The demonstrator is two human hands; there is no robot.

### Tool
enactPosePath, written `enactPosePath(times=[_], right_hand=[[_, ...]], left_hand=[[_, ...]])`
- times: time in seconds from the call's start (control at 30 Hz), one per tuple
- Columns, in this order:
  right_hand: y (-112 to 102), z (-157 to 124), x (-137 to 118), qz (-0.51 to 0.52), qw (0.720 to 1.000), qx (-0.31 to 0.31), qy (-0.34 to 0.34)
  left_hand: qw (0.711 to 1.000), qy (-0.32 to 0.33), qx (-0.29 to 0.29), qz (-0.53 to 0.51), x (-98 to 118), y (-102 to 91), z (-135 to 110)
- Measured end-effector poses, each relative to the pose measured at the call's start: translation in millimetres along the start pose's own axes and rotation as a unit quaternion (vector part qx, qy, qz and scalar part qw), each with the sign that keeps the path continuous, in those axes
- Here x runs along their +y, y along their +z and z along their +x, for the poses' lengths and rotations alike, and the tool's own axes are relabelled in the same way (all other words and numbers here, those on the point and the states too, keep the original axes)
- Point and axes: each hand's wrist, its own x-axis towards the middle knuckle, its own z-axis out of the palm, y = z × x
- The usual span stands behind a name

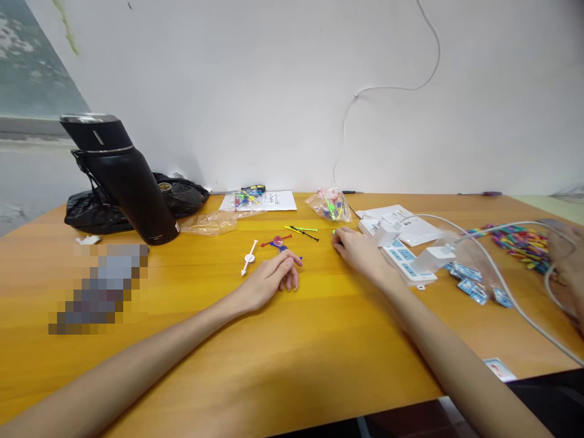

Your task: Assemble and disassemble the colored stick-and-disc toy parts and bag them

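Note:
My left hand (272, 277) rests on the wooden table (292, 359), fingers loosely curled and pointing right, beside a red and blue plastic tie (276, 241); nothing shows in it. A white plastic tie (249, 258) lies just left of it. My right hand (358, 248) lies palm down, fingertips closed at a small green piece (334, 232). Yellow and black ties (302, 230) lie crossed just ahead of the hands.
A black kettle-like flask (123, 176) and black bag (180, 196) stand at back left. Clear bags of coloured ties (331, 205) and papers (274, 200) lie at the back. A white power strip (406, 258), cables, blue packets (472, 286) and a heap of coloured ties (520, 238) are at right.

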Motion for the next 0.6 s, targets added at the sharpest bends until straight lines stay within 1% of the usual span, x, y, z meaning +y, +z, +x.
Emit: enactPosePath(times=[0.2,0.3,0.37,0.4,0.5,0.6], right_hand=[[1.0,-5.1,-9.3,-0.024,0.999,0.028,0.017],[1.3,-6.0,-15.9,-0.002,0.998,0.067,0.010],[2.1,-7.0,-24.1,0.052,0.994,0.092,-0.024],[3.3,-7.7,-29.4,0.091,0.990,0.095,-0.050],[12.0,-9.9,-47.7,0.201,0.969,0.069,-0.126],[24.9,-10.1,-60.7,0.248,0.948,0.044,-0.194]], left_hand=[[1.000,0.004,-0.003,0.026,1.9,1.1,-1.7],[0.999,0.004,-0.001,0.032,2.6,1.6,-1.9],[0.999,0.004,-0.001,0.034,2.9,1.8,-2.0],[0.999,0.005,-0.003,0.035,3.1,1.8,-2.1],[0.999,0.011,-0.008,0.044,3.7,1.8,-2.2],[0.999,0.013,-0.006,0.041,2.9,1.0,-0.7]])
